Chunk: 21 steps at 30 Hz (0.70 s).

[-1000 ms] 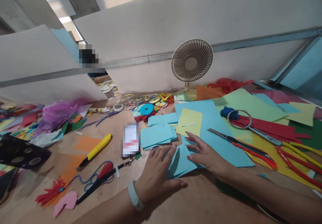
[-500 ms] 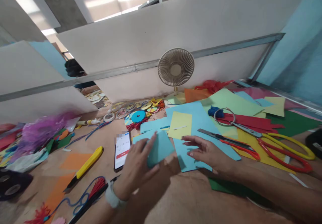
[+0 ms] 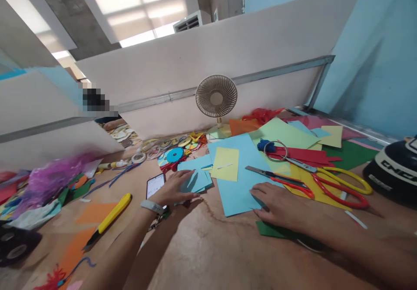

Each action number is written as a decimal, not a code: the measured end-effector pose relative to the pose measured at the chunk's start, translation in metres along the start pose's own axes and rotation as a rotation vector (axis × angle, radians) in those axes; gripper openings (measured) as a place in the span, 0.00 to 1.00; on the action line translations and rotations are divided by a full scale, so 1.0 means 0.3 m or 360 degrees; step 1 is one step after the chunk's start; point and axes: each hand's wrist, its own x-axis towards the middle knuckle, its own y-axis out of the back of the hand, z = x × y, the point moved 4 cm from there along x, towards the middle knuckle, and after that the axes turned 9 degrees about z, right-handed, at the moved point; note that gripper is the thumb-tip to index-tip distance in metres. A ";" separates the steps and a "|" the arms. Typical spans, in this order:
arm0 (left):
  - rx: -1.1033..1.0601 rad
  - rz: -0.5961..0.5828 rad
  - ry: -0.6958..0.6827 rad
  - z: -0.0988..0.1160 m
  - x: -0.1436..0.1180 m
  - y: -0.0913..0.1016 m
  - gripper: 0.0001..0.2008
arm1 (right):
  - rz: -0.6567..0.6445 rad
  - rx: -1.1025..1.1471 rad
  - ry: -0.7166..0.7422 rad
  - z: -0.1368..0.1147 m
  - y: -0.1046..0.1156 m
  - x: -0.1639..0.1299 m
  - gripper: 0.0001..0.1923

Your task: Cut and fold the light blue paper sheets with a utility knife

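My left hand (image 3: 174, 189) lies over the near left part of a small stack of light blue paper pieces (image 3: 202, 181), fingers stretched over the paper and thumb apart along its near edge. My right hand (image 3: 273, 201) rests with loosely bent, parted fingers on the lower right of a large light blue sheet (image 3: 233, 201); nothing shows in its grip. On that sheet lies a yellow paper rectangle (image 3: 224, 170) with a thin white strip (image 3: 225, 166) on it. A utility knife (image 3: 260, 171) lies just above my right hand, beside orange-handled scissors (image 3: 301, 189).
Large scissors (image 3: 342, 183) with red and yellow handles lie right, near a black round object (image 3: 394, 173). A phone (image 3: 155, 186) is partly under my left hand. Left lies a yellow cutter (image 3: 114, 214). A small fan (image 3: 216, 97) stands before the white partition (image 3: 260, 42).
My left hand has moved from the middle of the small blue paper to its left side, and the paper now sits closer to the other blue pieces. My right hand has lowered onto the large sheet.
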 end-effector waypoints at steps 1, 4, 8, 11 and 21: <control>0.0011 0.0018 0.0012 0.005 -0.003 0.004 0.40 | 0.0030 0.0006 0.0012 0.009 -0.006 0.001 0.13; 0.0033 0.0089 0.0027 0.035 -0.011 0.015 0.38 | 0.0131 0.0084 0.0017 0.042 -0.024 0.002 0.13; -0.0155 0.0162 -0.0100 0.124 -0.011 0.013 0.39 | 0.0349 0.0416 -0.0143 0.069 0.016 0.010 0.13; -0.0489 0.0159 -0.0222 0.227 0.000 0.009 0.44 | 0.0565 0.0869 -0.0300 0.052 0.097 0.012 0.12; -0.1246 0.0338 -0.0065 0.418 0.062 0.028 0.22 | 0.0791 0.2079 -0.1158 0.021 0.090 0.028 0.22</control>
